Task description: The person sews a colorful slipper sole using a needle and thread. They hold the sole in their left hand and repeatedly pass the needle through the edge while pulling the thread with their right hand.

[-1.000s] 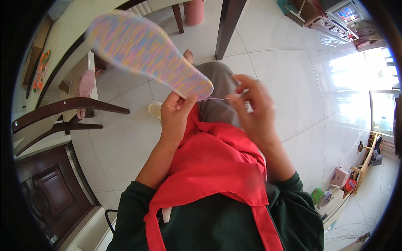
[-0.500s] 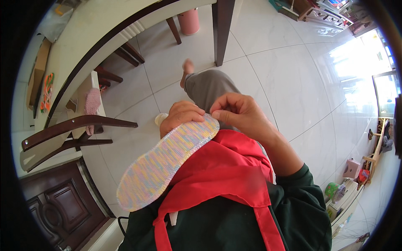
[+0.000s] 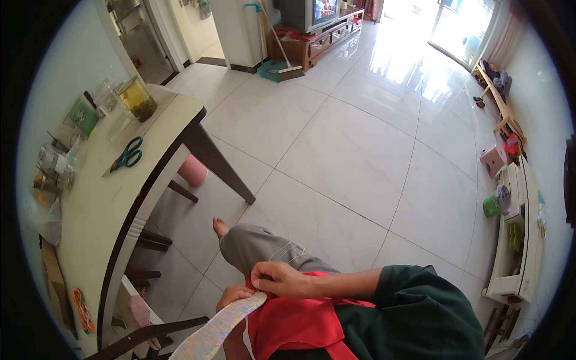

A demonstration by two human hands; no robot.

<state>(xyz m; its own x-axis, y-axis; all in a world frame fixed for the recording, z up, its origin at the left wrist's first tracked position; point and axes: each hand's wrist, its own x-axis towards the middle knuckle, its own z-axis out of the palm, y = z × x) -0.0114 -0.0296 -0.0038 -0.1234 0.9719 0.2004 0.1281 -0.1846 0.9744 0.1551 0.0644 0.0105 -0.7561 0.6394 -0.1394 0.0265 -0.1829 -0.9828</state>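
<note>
Insole [image 3: 221, 327]: where do you find it from your remote post?

I observe it at the lower edge of my view, slanting beside the red apron [image 3: 294, 325], its near end cut off and its rounded tip up at the hands.

State of the fingers?

Left hand [image 3: 236, 295]: fingers clenched on the insole near the tip. Right hand [image 3: 282, 280]: fingers bent, fingertips close to that same tip; whether they grasp anything, I cannot tell.

Anything adjoining?

Pale thread [image 3: 300, 246] shows in thin loops against the grey trousers [image 3: 255, 243], just beyond the right hand.

And the desk [image 3: 111, 204]?

It stands to the left. I record dark-handled scissors [image 3: 128, 154] lying on it and a clear jar [image 3: 138, 101] of yellowish liquid beyond them
</note>
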